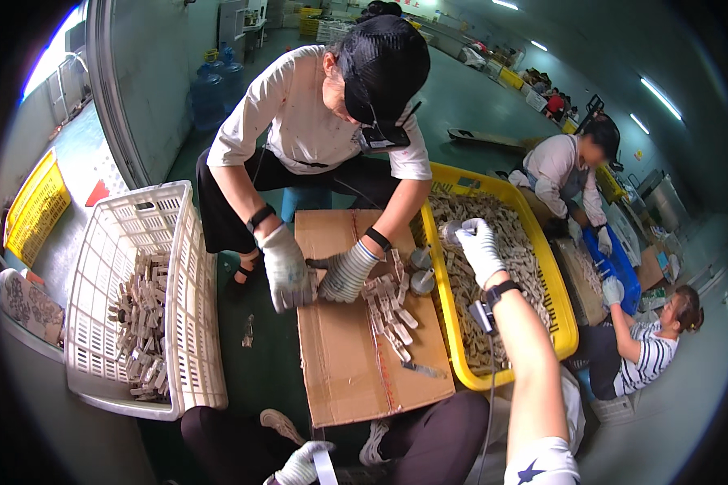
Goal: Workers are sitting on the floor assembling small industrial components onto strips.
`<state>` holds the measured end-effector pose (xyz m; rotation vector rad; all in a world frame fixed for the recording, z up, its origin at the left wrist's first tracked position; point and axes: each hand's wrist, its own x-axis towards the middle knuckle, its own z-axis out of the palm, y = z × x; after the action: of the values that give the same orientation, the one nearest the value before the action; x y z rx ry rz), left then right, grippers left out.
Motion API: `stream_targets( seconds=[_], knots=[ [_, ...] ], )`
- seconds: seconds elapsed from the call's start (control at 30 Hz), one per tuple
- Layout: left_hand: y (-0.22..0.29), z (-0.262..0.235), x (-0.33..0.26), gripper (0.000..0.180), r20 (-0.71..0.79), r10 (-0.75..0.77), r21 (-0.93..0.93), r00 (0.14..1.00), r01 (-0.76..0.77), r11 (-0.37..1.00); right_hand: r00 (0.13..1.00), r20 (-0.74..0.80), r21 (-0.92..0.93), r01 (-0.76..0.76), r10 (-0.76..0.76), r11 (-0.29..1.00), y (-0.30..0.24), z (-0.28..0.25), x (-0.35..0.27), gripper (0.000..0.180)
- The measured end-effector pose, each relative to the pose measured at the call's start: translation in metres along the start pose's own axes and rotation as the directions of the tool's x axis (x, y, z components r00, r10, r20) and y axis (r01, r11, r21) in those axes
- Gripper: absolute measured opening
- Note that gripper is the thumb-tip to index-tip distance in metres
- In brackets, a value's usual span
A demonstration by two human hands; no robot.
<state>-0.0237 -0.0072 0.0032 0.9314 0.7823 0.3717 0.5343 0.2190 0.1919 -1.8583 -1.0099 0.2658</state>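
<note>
My right hand point(480, 252), in a white glove, reaches over a yellow crate point(560, 303) full of small grey-beige elongated pieces point(493, 214). Its fingers are closed on a round grey piece point(451, 233) at the crate's left side. Low in the view, my gloved left hand point(299, 466) is closed beside my leg, gripping a flat white strip point(325, 467). Between me and a co-worker lies a cardboard box point(336, 356) bearing a pile of pale, clip-like pieces point(390, 305). Two round grey metal pieces point(422, 281) sit at its right edge.
Opposite me, a seated co-worker's gloved hands point(287, 271) work over the box. A white crate point(194, 323) with similar pieces stands left. One loose piece point(247, 331) lies on the floor. Two more people work at right around a blue crate point(623, 259).
</note>
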Motion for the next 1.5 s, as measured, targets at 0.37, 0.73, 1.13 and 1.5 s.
stream_targets(
  seconds=[0.37, 0.73, 1.13, 1.5],
  knots=[
    [0.040, 0.021, -0.011, 0.022, -0.079, -0.059, -0.045, 0.995, 0.056, 0.997, 0.968, 0.140, -0.522, -0.107, 0.209, 0.846, 0.044, 0.119, 0.078, 0.027],
    [0.000, 0.006, 0.013, 0.044, 0.006, 0.174, 0.203, 0.985, -0.172, 0.964, 0.978, 0.088, -0.190, 0.203, -0.189, 0.961, 0.036, 0.055, 0.019, 0.040],
    [-0.003, 0.022, 0.010, 0.050, 0.031, 0.087, 0.029, 0.996, -0.088, 0.996, 0.717, 0.661, -0.744, 0.586, 0.222, 0.322, 0.031, 0.004, -0.283, 0.031],
    [-0.001, 0.024, -0.003, 0.060, 0.044, 0.149, 0.123, 0.988, -0.154, 0.980, 0.773, 0.526, -0.829, 0.374, 0.355, 0.416, 0.024, 0.014, -0.312, 0.036]
  ],
)
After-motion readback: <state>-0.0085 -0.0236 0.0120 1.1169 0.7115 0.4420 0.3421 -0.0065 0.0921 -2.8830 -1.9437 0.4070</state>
